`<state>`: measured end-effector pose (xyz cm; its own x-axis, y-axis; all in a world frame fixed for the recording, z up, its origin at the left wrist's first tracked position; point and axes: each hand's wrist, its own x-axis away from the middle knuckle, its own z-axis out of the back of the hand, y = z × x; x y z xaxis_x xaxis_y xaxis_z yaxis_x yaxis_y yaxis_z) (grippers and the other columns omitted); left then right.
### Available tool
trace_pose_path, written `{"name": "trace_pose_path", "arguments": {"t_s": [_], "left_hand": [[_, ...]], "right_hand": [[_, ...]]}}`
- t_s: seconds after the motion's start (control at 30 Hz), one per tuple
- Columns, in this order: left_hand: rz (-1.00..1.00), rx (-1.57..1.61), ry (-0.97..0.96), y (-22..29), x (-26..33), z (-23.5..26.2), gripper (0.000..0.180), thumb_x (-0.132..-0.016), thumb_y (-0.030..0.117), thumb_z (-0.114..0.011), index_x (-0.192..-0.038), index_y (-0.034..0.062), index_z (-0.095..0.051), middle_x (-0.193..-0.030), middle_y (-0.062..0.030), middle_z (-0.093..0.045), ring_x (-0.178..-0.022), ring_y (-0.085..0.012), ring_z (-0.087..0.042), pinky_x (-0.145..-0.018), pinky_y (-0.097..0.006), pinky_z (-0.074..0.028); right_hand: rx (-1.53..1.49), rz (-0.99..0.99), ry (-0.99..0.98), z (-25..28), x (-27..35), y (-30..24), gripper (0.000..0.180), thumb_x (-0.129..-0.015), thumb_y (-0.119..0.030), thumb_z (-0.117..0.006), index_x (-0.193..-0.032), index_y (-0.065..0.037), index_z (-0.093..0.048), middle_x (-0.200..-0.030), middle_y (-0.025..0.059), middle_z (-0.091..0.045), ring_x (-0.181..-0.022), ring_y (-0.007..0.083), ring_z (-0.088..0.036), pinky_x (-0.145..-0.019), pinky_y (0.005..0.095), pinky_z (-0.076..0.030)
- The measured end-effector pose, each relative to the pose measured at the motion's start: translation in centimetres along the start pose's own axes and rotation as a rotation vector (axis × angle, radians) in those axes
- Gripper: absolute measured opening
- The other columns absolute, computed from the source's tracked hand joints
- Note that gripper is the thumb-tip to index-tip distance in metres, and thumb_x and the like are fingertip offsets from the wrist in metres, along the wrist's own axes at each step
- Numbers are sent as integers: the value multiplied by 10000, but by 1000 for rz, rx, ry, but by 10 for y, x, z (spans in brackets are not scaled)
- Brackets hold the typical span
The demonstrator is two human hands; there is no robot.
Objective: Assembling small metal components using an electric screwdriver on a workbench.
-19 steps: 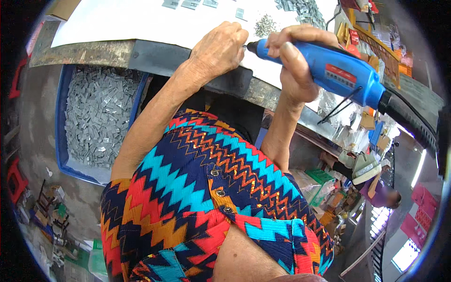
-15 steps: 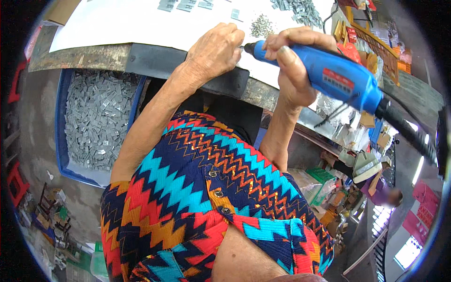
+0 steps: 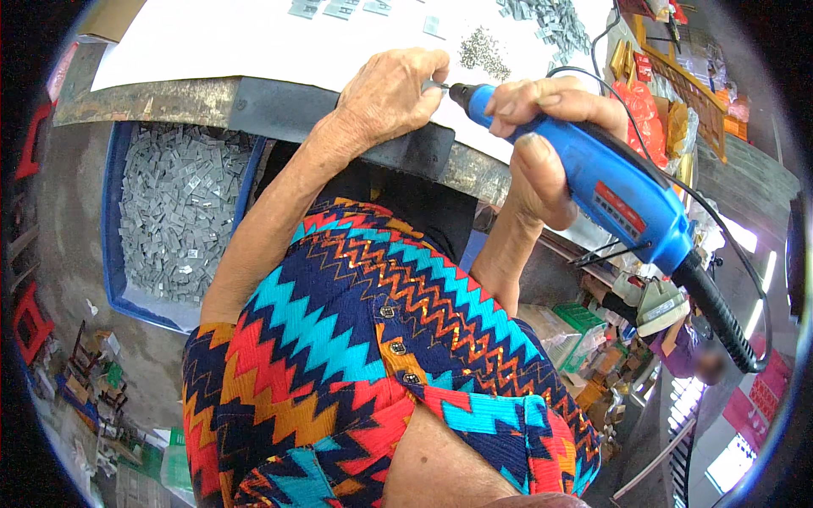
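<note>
Your right hand (image 3: 542, 144) is wrapped around the front half of the blue electric screwdriver (image 3: 610, 199), fingers curled over the top of the barrel and the thumb pressed along its near side. The tool slants from lower right up to its dark bit, which points left at the edge of the white worktop (image 3: 254, 51).

Handling, as judged: the screwdriver looks rigid, hard plastic and moderately heavy toward the rear, where the black cable (image 3: 720, 317) leaves it. A grip close to the nose, as you have it, should steady the tip; the smooth casing could slip if the cable drags.

Your left hand (image 3: 389, 93) sits just left of the bit, fingers bunched closed and pinching something small at the tip. What it holds is hidden by the fingers; I cannot tell its shape. It is likely light and easy to drop.

Pose: both forearms rise from your patterned dress (image 3: 364, 356), the left elbow lower left of the worktop edge, the right wrist bent sharply.

On the worktop beyond the bit lie a heap of small screws (image 3: 483, 51) and grey metal pieces (image 3: 550, 21). Below the worktop, at left, a blue bin (image 3: 110, 212) holds many grey plates.
</note>
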<state>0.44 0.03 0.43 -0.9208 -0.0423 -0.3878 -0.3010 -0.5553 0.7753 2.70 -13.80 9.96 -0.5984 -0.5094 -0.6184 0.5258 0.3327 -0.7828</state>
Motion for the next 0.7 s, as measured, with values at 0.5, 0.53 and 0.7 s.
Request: {"name": "trace_pose_path", "arguments": {"t_s": [0.5,0.53,0.7], "left_hand": [[249,180,33,15,-2,2,120,-725,98,-572,-824,31,-580,-627,-39,-568,-571,-105,-518,-557,-260,-430],[297,299,-18,17,-3,10,125,-748,115,-582,-840,32,-599,-655,-25,-586,-601,-86,-524,-578,-242,-430],[281,255,37,23,16,37,172,-757,130,-596,-896,33,-621,-731,-38,-603,-689,-82,-536,-637,-225,-434]], "right_hand": [[-69,233,-8,-3,7,-33,311,-726,-142,-579,-965,-13,-429,-724,151,-486,-539,211,-490,-520,376,-440],[-57,249,-1,3,6,-33,322,-736,-185,-573,-967,-15,-425,-717,142,-475,-535,200,-478,-508,368,-431],[16,179,241,26,16,-22,285,-701,-73,-507,-973,4,-468,-751,170,-507,-570,215,-493,-566,391,-423]]}}
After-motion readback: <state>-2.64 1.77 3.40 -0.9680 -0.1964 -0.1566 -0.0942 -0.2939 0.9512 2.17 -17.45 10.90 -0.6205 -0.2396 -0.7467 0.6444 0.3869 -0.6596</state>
